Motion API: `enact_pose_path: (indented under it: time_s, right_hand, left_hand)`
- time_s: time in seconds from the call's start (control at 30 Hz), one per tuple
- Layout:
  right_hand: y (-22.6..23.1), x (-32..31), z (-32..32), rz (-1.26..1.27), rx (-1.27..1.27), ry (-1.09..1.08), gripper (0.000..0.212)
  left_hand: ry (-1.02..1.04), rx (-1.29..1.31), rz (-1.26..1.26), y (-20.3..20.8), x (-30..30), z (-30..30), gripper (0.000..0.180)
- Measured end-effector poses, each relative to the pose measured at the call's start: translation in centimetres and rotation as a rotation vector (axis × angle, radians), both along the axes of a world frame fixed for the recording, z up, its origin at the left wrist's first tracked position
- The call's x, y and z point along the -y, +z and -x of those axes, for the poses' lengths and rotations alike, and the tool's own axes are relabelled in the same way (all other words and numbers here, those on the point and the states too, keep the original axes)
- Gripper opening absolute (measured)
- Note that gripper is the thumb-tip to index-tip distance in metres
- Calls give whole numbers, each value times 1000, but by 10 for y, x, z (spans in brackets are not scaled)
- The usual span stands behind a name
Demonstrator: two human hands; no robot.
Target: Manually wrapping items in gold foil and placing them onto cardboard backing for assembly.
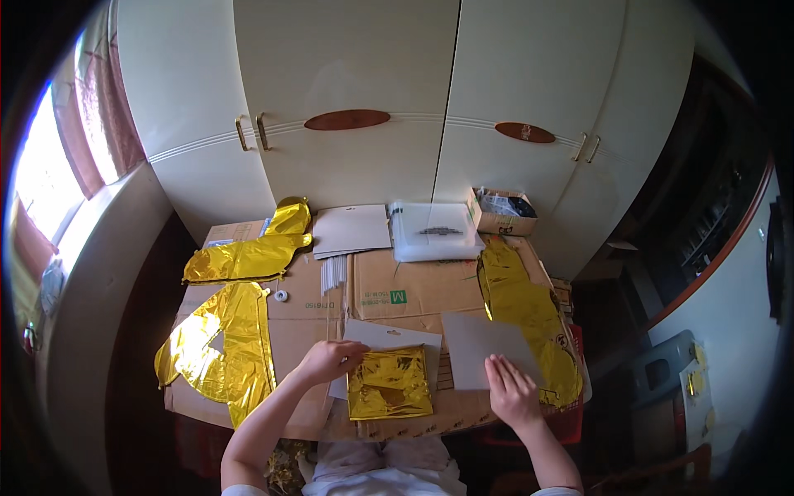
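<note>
A folded gold foil balloon [389, 384] forms a neat square near the table's front edge, partly over a light grey card with a hang hole [394, 332]. My left hand [331, 360] has its fingers closed at the balloon's upper left corner, seemingly pinching the foil. To the right, a plain grey card [480, 343] is under the fingers of my right hand [513, 387]. Those fingers are stretched out flat across the card's lower right part; the thumb is mostly hidden.
Unfolded gold foil balloons lie left [248, 331] and right [529, 314] on the cardboard-covered table [306, 401]. Toward the back are stacked grey cards [351, 231], clear plastic bags [432, 231], a small open box [504, 219], white strips [333, 274] and a tape roll [281, 295]. Cabinets [347, 66] stand behind.
</note>
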State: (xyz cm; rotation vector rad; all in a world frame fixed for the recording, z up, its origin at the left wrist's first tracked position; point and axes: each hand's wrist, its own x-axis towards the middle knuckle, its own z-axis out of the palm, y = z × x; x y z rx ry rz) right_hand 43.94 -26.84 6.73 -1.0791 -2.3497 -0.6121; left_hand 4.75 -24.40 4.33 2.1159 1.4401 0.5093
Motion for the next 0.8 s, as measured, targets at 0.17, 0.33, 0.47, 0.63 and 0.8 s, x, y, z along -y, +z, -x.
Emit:
enact_pose_path:
  time_s: [0.17,0.33,0.47,0.63,0.8]
  right_hand:
    - [30,53,20,29,-58,138,25]
    - [26,68,14,152,-215,68,35]
    - [12,76,-1,205,-260,-17,42]
    - [1,81,0,241,-313,-22,49]
    - [0,80,1,228,-334,-21,50]
  left_hand:
    - [193,96,123,-10,-23,0,30]
    - [-55,76,37,-10,-27,21,51]
    - [-154,-94,-77,-30,-25,32,65]
    - [-125,-157,-208,-32,-20,19,59]
    - [-243,-119,-341,-22,-22,11,46]
